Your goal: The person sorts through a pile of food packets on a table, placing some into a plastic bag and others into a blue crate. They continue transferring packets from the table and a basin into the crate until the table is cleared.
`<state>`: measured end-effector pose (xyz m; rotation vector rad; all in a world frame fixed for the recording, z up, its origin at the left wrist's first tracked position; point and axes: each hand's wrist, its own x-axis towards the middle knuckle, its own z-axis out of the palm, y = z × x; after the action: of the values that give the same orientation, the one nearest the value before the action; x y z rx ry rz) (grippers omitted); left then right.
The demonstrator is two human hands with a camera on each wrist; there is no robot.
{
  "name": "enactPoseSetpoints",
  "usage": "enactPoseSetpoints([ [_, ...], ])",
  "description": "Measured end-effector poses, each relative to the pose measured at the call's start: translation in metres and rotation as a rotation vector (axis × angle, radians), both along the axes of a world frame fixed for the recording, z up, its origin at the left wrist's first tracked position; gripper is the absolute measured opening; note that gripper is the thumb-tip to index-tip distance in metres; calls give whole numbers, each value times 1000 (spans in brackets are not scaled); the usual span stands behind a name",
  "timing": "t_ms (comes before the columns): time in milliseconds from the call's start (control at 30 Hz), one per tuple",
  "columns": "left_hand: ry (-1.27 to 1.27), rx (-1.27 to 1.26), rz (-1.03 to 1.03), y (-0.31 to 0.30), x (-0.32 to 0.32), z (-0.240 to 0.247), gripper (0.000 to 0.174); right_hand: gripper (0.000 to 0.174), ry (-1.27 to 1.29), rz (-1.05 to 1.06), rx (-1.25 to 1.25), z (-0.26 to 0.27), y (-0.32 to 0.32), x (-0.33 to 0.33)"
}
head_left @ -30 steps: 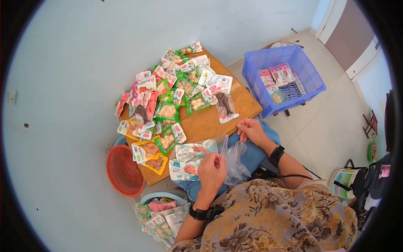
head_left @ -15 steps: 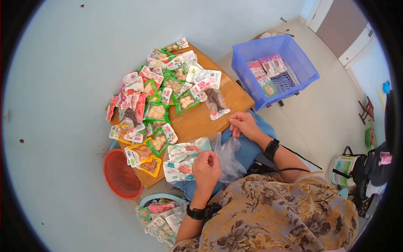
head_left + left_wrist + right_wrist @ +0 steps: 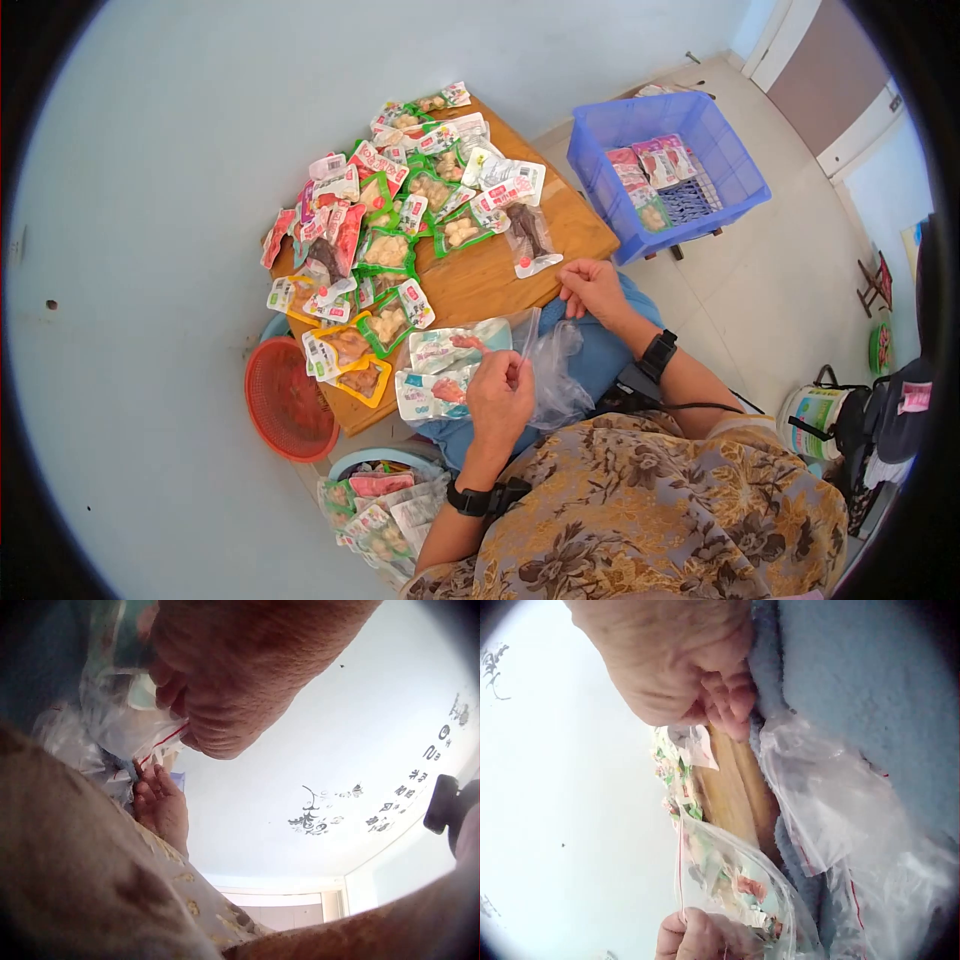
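Note:
My left hand (image 3: 500, 388) pinches the red-striped rim of a clear plastic bag (image 3: 557, 372) over my lap; the left wrist view shows that hand (image 3: 247, 682) gripping the bag (image 3: 124, 712). My right hand (image 3: 590, 290) is curled at the table's near edge, and its fingers (image 3: 727, 705) pinch another edge of the plastic (image 3: 694, 742). The bag's mouth is held between the two hands. Two pale teal snack packets (image 3: 450, 352) lie by the left hand, seen through the bag (image 3: 731, 889) in the right wrist view. A blue cloth (image 3: 855, 682) covers my lap.
A low wooden table (image 3: 490, 285) carries a heap of several snack packets (image 3: 400, 220). A blue crate (image 3: 700, 228) with several packets stands to the right. A red basket (image 3: 285, 400) and a bowl of packets (image 3: 385, 505) sit on the floor at left. A white bucket (image 3: 815, 420) stands at right.
Both hands keep hold of the bag and stay over my lap. The bag's rim has dropped lower between them, and the head view has shifted slightly.

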<state>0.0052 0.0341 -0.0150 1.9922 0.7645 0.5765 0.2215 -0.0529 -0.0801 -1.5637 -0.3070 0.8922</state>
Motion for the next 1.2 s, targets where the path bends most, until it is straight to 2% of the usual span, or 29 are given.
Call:
enactPoseSetpoints([
  [67,-15,4,-14,1,-1,0,11,17,-82,-15,-38,1,5,-1],
  [133,-5,25,-16,1,-2,2,11,26,-774,-71,-169,1,11,2],
  [167,7,45,-26,0,-3,2,12,26,-774,-48,-174,4,15,4],
  [233,-14,44,-27,-2,-4,0,12,38,-1164,-31,-204,4,20,2],
  [267,-52,71,-48,-1,-5,-2,12,38,-1160,2,-208,5,23,2],
  [333,-32,61,-36,-2,-9,-3,12,41,-1313,95,-280,8,29,4],
  [500,-86,57,-24,-3,-11,-12,11,34,-1327,153,-245,9,32,4],
  [700,-93,35,-43,0,-14,-12,11,23,-1412,98,-229,3,34,4],
  [800,-85,38,-60,1,-14,-12,10,17,-1353,167,-209,6,36,5],
  [867,-89,35,-57,1,-15,-12,10,14,-1165,260,-184,10,36,1],
  [1000,-107,39,-69,2,-16,-14,10,16,-1166,320,-198,14,30,-12],
  [1067,-121,42,-75,3,-17,-13,10,15,-1260,387,-133,10,24,-14],
  [1200,-94,0,-112,4,-18,-9,12,13,-1265,456,-86,11,15,-17],
])
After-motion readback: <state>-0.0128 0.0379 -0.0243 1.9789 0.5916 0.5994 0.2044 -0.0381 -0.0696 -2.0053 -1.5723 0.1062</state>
